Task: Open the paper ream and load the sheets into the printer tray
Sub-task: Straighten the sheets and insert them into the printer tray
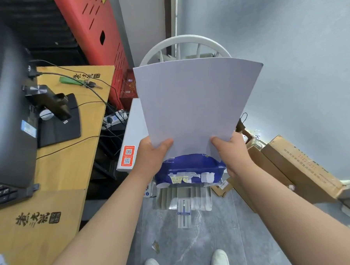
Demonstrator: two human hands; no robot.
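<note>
Grey marbled floor tiles [196, 242] fill the lower middle of the head view, with a pale blue-grey wall [297, 55] rising at 2 o'clock and a red perforated panel [96, 35] leaning at 11 o'clock. Both bare forearms reach forward from the bottom corners and converge toward the centre. The left hand [151, 156] has its thumb pressed flat on the front of a stack of white sheets [195, 103] near the stack's lower left corner, with the other fingers hidden behind the paper, so it is pinching the stack. The right hand [232, 151] mirrors it at the lower right corner, thumb on the front face, also clamped on the sheets. The stack stands nearly upright in the air, fanning wider toward 12 o'clock, and covers most of a white chair [183, 42] behind it. Directly below the hands, at 6 o'clock from the stack, sits the torn blue ream wrapper [190, 170], open at the top. Beneath it, a ribbed grey printer tray [183, 198] with its slider guide lies on the floor. At 9 o'clock is a wooden desk [70, 168] holding a black monitor [9, 120]. Cardboard boxes [293, 166] lie at 4 o'clock, and two white shoes [219, 259] show at 6 o'clock along the bottom edge.
</note>
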